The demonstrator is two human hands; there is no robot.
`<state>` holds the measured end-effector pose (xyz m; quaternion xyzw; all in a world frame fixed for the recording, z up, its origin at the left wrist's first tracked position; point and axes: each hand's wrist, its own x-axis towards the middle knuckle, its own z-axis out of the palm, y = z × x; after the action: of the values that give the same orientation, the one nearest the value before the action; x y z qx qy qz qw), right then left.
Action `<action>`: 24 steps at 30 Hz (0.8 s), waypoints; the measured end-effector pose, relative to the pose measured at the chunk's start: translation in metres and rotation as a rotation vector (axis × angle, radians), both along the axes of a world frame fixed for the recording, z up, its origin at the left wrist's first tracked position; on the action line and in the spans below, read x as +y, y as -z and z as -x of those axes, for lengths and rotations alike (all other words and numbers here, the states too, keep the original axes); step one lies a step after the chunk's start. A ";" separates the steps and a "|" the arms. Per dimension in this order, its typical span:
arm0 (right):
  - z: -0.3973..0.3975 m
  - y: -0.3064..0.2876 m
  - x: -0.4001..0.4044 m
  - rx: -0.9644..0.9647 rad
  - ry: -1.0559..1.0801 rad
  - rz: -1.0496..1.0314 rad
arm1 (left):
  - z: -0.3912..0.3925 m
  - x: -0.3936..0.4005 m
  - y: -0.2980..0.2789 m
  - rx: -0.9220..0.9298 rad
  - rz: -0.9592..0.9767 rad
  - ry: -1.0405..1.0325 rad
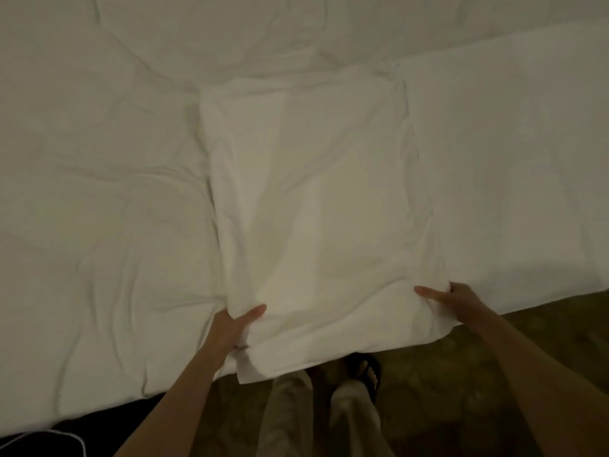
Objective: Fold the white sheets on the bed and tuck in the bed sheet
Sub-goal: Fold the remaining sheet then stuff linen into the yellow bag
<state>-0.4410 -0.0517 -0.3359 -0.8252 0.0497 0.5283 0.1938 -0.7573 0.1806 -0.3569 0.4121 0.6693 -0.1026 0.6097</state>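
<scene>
A folded white sheet (313,206) lies on the rumpled bed (99,192), its near edge overhanging patterned carpet (461,374); the left hand (230,328) and right hand (458,301) pinch its near corners, thumbs on top

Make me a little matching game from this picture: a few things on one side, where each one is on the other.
Things:
1. left hand
2. right hand
3. folded white sheet
4. sandalled foot

Places:
A. on the carpet below the bed edge
B. grips the sheet's near right corner
C. lies lengthwise on the bed
D. grips the sheet's near left corner

Pairs: 1-D, 2-B, 3-C, 4-A
</scene>
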 end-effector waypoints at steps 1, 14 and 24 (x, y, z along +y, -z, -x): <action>-0.001 -0.003 -0.002 -0.004 -0.027 -0.021 | 0.002 -0.009 -0.004 -0.008 0.007 -0.010; 0.031 0.006 -0.056 -0.228 -0.064 -0.196 | 0.034 -0.083 -0.017 -0.076 -0.065 -0.074; 0.040 0.010 -0.065 -0.365 -0.427 0.057 | 0.036 -0.082 -0.019 0.019 -0.043 0.036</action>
<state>-0.4814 -0.1165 -0.3458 -0.9036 -0.1463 0.3981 0.0604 -0.7934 0.0982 -0.3376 0.4362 0.6696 -0.1029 0.5922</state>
